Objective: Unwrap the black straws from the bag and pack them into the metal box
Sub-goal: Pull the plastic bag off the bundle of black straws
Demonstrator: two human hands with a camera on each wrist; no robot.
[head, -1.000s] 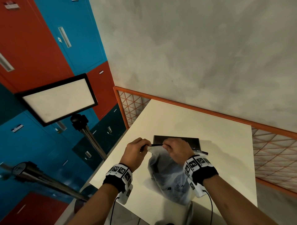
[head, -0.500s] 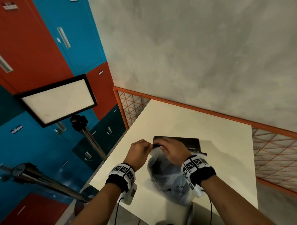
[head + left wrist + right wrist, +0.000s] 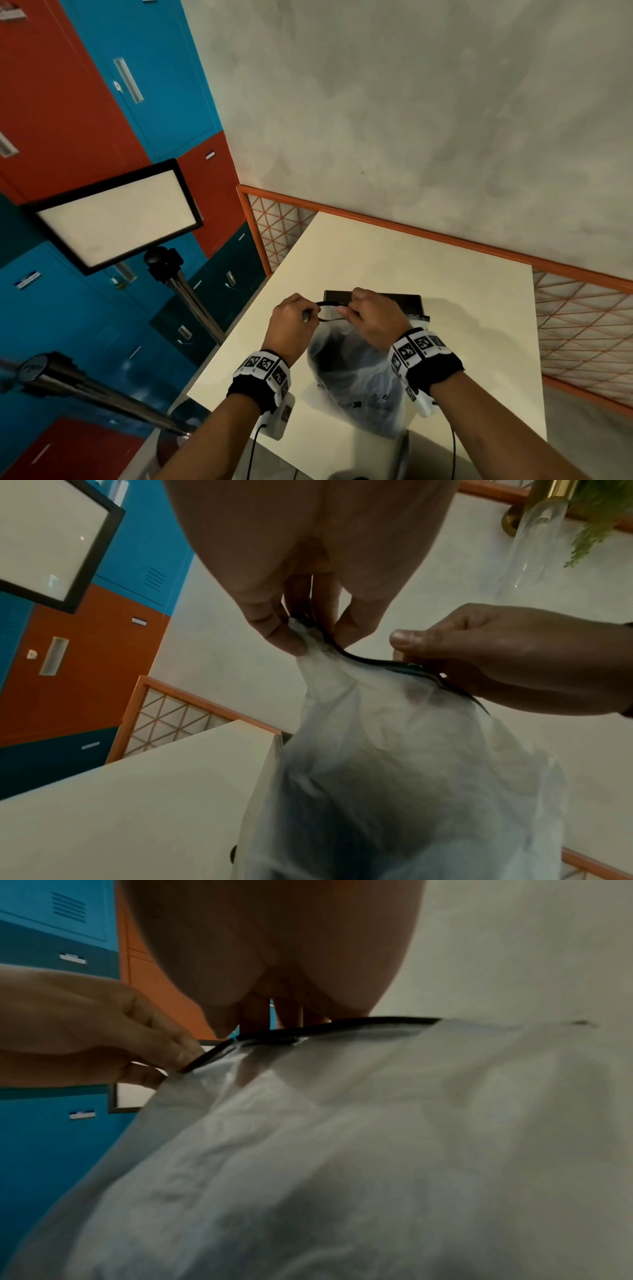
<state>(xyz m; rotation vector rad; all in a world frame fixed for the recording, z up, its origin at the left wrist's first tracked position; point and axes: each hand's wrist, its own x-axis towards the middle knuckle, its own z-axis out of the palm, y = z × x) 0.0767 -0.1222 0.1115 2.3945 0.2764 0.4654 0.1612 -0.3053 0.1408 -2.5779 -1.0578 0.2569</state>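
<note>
A translucent plastic bag point(image 3: 359, 377) with a black zip strip point(image 3: 328, 305) hangs over the cream table point(image 3: 462, 308). My left hand point(image 3: 310, 313) pinches one end of the strip and my right hand point(image 3: 346, 311) pinches it a little further along. The bag's mouth gapes in a small loop between them. A dark mass point(image 3: 329, 356) shows through the plastic; single straws cannot be made out. The dark metal box point(image 3: 407, 300) lies flat just beyond my right hand. The left wrist view shows the strip point(image 3: 369, 661) between my left fingertips point(image 3: 291, 639) and right fingers point(image 3: 411, 642).
An orange mesh rail point(image 3: 428, 229) borders the table's far and left sides under a grey wall. A framed light panel point(image 3: 116, 216) on a tripod stands left of the table, before red and blue lockers point(image 3: 68, 102). Left wrist view: a glass vase with greenery point(image 3: 534, 534).
The black strip was straight and closed between my hands; now it has parted into an open loop. Both hands stayed above the bag, near the box.
</note>
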